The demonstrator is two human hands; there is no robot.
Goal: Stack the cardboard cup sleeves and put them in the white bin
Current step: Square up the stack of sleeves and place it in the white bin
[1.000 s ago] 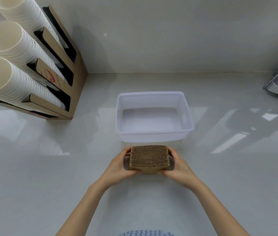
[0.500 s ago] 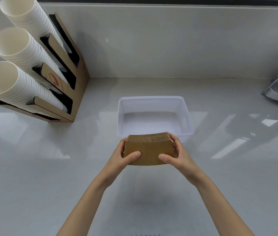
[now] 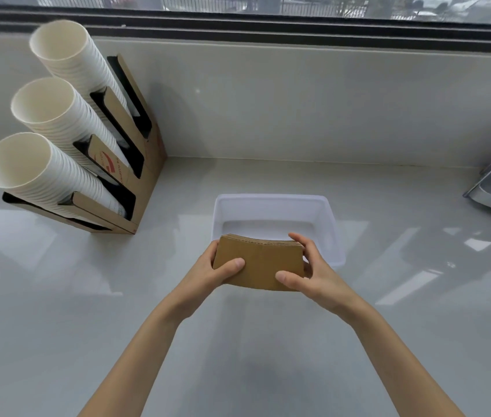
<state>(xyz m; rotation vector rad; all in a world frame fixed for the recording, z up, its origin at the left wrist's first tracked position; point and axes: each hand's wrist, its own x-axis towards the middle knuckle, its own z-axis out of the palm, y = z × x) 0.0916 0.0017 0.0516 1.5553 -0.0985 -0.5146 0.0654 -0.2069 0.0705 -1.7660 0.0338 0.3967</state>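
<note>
We read no legible writing; only a red mark on the cup holder [image 3: 109,164], too small to make out. The sleeve stack [image 3: 260,264], long axis left-right, broad face toward us, is clamped at its ends by left hand [image 3: 211,273] and right hand [image 3: 316,273], fingers curled round it. It hangs above the table [image 3: 57,296], over the white bin's [image 3: 271,203] near rim.

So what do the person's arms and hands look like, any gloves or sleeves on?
No gloves: the left hand and right hand are bare. Both forearms are uncovered as far as the view shows. No sleeves, watch, rings or markings are visible.
</note>
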